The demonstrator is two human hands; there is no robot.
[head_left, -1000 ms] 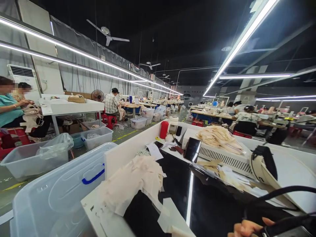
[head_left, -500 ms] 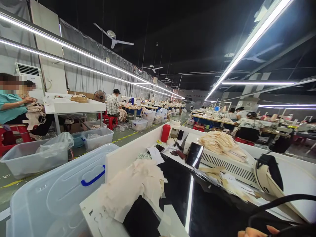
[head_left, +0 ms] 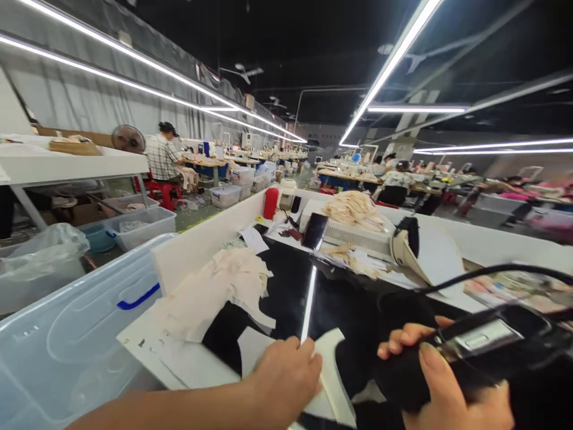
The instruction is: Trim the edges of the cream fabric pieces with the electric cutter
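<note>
My left hand point(head_left: 286, 376) is closed, its fingers curled at the edge of a cream fabric piece point(head_left: 333, 364) on the glossy black tabletop point(head_left: 286, 298); the fingertips are partly hidden. My right hand point(head_left: 452, 388) is wrapped around a black corded device point(head_left: 483, 343) with a silver plate on top, at the lower right. Its thick black cable point(head_left: 501, 272) arcs off to the right. A heap of cream cut fabric pieces point(head_left: 233, 280) lies left of the black surface. Another white piece point(head_left: 255, 346) sticks out behind my left hand.
A lidded clear bin point(head_left: 80, 322) stands left of the table. Toward the back are a red cylinder point(head_left: 271, 203), a phone point(head_left: 316, 230), stacked cream cloth point(head_left: 356, 209) on a white slotted unit point(head_left: 349, 234), and a curved cream object point(head_left: 403, 242). People sit at workstations beyond.
The view has swung right and tilted down. My left hand has come into view over the cream piece. My right hand and the black device now show much more fully.
</note>
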